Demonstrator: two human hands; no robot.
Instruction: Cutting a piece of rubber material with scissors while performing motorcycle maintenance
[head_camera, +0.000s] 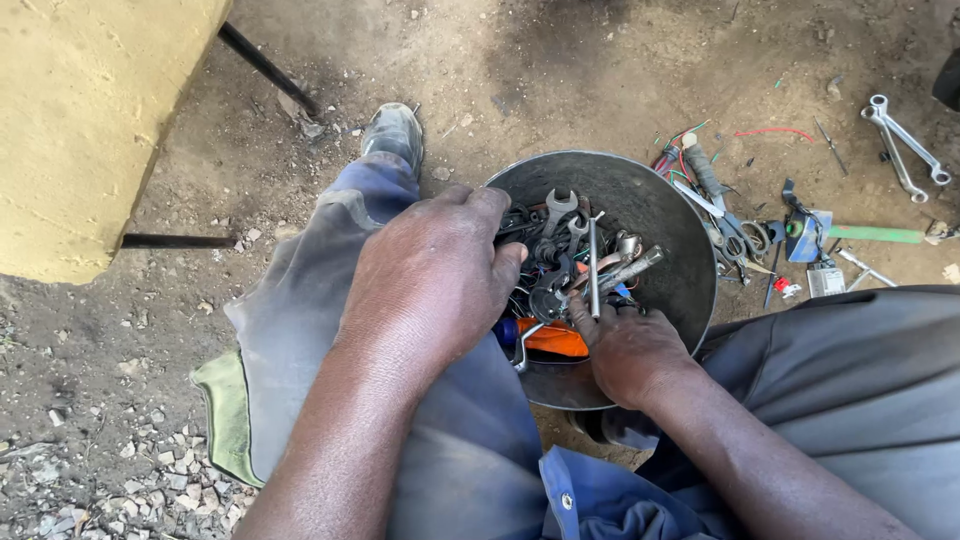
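Observation:
A dark metal bowl (672, 232) sits between my legs on the dirt ground, filled with several spanners (556, 212), sockets and other small tools. My left hand (432, 280) rests palm down on the bowl's left rim, fingertips reaching into the tool pile. At the bowl's near side, my right hand (628, 350) has its fingers curled among the tools, touching a thin metal rod (593, 268). Whether it grips anything is hidden. An orange-handled tool (555, 340) lies under both hands.
Loose tools lie on the ground to the right: two spanners (905, 145), scissors (738, 240), a green-handled tool (875, 234), coloured wires (775, 132). A yellow block (70, 120) stands at the left with a black bar (262, 66) beside it. My shoe (394, 130) points ahead.

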